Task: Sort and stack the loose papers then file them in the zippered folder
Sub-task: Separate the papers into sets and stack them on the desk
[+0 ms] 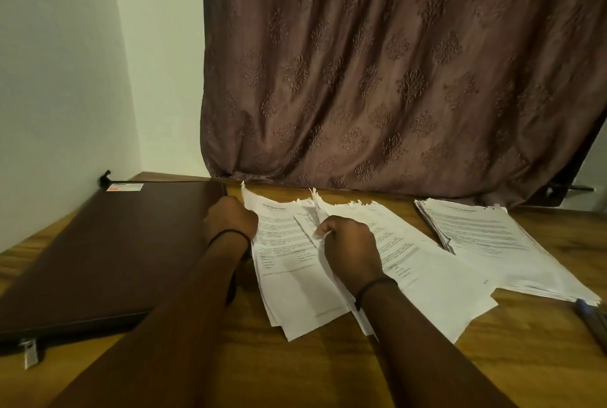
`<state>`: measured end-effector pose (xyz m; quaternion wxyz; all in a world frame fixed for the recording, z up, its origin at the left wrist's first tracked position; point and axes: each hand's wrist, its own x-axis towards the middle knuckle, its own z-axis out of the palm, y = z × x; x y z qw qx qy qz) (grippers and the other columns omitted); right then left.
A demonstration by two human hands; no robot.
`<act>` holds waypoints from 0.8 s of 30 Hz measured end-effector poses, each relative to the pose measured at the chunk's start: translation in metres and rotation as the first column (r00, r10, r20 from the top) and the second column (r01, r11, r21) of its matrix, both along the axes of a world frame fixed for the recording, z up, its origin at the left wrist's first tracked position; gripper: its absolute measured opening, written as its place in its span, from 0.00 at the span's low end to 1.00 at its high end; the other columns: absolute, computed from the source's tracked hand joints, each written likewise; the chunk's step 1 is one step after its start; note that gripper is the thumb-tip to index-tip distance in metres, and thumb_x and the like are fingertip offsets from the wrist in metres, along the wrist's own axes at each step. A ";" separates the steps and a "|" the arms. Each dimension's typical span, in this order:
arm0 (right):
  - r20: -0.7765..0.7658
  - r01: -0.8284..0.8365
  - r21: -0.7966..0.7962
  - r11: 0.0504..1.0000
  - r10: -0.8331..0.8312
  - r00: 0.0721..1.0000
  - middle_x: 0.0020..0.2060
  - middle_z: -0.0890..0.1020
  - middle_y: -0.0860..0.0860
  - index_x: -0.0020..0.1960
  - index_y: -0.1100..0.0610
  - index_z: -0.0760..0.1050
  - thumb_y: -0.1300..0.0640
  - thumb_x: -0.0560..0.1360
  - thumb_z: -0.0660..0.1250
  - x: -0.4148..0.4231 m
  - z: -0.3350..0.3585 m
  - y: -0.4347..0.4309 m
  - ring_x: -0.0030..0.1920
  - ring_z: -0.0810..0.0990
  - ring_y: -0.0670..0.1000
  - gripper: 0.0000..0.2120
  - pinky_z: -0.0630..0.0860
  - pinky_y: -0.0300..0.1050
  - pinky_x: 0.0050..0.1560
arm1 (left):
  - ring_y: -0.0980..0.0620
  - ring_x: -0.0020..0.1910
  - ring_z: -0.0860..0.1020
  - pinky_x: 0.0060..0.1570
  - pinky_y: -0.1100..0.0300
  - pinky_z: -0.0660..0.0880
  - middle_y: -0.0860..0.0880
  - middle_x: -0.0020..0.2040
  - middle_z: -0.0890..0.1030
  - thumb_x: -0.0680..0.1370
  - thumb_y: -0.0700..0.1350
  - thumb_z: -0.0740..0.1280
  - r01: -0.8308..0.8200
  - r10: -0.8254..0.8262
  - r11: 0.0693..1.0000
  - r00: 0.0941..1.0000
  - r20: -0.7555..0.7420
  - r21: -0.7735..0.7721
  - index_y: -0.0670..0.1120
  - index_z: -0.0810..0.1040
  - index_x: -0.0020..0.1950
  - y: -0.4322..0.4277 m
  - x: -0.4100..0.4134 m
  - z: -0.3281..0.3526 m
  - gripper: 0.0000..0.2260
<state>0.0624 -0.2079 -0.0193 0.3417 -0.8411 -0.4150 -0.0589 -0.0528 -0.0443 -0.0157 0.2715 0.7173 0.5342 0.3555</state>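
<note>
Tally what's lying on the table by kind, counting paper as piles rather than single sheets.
Folder: 1
Paper piles: 2 (fanned pile under the hands, stack on the right)
Pen: 1
Total: 4

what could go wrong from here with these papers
1. The loose papers under the right hand have ragged top edges that may snag or tear further when squared up.
2. They are fanned out and run up against the stack on the right, so the two piles could mix.
3. The folder looks zipped shut, so filing needs a free hand.
</note>
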 end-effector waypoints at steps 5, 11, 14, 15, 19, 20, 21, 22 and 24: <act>0.043 0.028 0.042 0.999 -0.030 0.999 0.56 0.83 0.50 0.60 0.52 0.82 0.63 0.79 0.64 -0.003 0.002 0.000 0.53 0.81 0.50 0.13 0.75 0.44 0.62 | 0.37 0.44 0.81 0.51 0.46 0.80 0.41 0.37 0.80 0.74 0.42 0.73 0.135 -0.073 0.983 0.911 0.406 -0.127 0.44 0.73 0.31 -0.005 0.009 -0.002 0.13; 0.103 0.016 0.157 0.987 -0.033 0.994 0.60 0.82 0.50 0.64 0.53 0.80 0.59 0.81 0.61 -0.011 0.006 -0.004 0.56 0.81 0.50 0.14 0.73 0.41 0.63 | 0.47 0.33 0.80 0.39 0.54 0.80 0.42 0.38 0.83 0.71 0.36 0.75 0.371 -0.151 0.902 0.749 0.646 -0.219 0.40 0.79 0.39 -0.029 0.015 0.003 0.05; 0.065 -0.015 0.204 0.979 0.002 0.998 0.57 0.83 0.49 0.62 0.54 0.81 0.57 0.82 0.60 -0.017 0.010 -0.005 0.52 0.80 0.46 0.14 0.69 0.33 0.56 | 0.45 0.34 0.80 0.40 0.52 0.80 0.42 0.36 0.84 0.69 0.38 0.77 0.459 -0.161 0.852 0.687 0.709 -0.252 0.37 0.79 0.40 -0.039 0.019 0.002 0.09; 0.025 -0.026 0.223 0.974 0.021 0.999 0.56 0.84 0.49 0.60 0.54 0.82 0.55 0.82 0.60 -0.019 0.010 -0.004 0.50 0.79 0.45 0.13 0.69 0.32 0.55 | 0.44 0.36 0.80 0.43 0.48 0.80 0.40 0.39 0.84 0.69 0.40 0.77 0.490 -0.168 0.831 0.673 0.720 -0.264 0.37 0.79 0.41 -0.041 0.020 0.001 0.10; -0.131 -0.047 0.292 0.955 0.088 0.987 0.57 0.83 0.48 0.61 0.53 0.81 0.43 0.78 0.65 -0.022 0.007 0.000 0.54 0.80 0.46 0.18 0.77 0.45 0.60 | 0.41 0.44 0.81 0.51 0.44 0.78 0.39 0.47 0.84 0.75 0.48 0.72 0.604 -0.169 0.729 0.614 0.771 -0.322 0.39 0.80 0.50 -0.048 0.021 0.002 0.13; -0.153 -0.050 0.294 0.954 0.098 0.983 0.59 0.83 0.47 0.62 0.54 0.80 0.41 0.76 0.66 -0.022 0.008 -0.001 0.56 0.80 0.46 0.21 0.76 0.43 0.59 | 0.41 0.46 0.82 0.52 0.44 0.79 0.41 0.48 0.85 0.77 0.50 0.70 0.627 -0.172 0.707 0.602 0.780 -0.328 0.40 0.81 0.52 -0.049 0.021 0.002 0.13; -0.178 -0.058 0.297 0.953 0.115 0.977 0.59 0.82 0.47 0.62 0.54 0.80 0.40 0.75 0.68 -0.022 0.008 -0.002 0.56 0.80 0.46 0.23 0.76 0.40 0.56 | 0.42 0.47 0.83 0.51 0.44 0.80 0.43 0.47 0.85 0.78 0.51 0.67 0.649 -0.181 0.686 0.590 0.787 -0.329 0.42 0.81 0.53 -0.049 0.021 0.003 0.12; -0.202 -0.069 0.297 0.952 0.133 0.970 0.60 0.82 0.47 0.62 0.54 0.80 0.40 0.74 0.70 -0.023 0.009 -0.003 0.57 0.80 0.46 0.24 0.75 0.38 0.53 | 0.43 0.48 0.84 0.50 0.45 0.80 0.44 0.47 0.86 0.79 0.51 0.66 0.662 -0.188 0.673 0.584 0.790 -0.329 0.44 0.81 0.52 -0.048 0.021 0.002 0.11; -0.218 -0.091 0.270 0.959 0.153 0.964 0.60 0.82 0.47 0.63 0.53 0.80 0.41 0.73 0.71 -0.023 0.010 -0.004 0.56 0.81 0.47 0.23 0.77 0.38 0.51 | 0.44 0.47 0.84 0.48 0.46 0.81 0.44 0.48 0.86 0.80 0.50 0.65 0.668 -0.187 0.663 0.585 0.789 -0.338 0.44 0.80 0.53 -0.046 0.023 0.001 0.10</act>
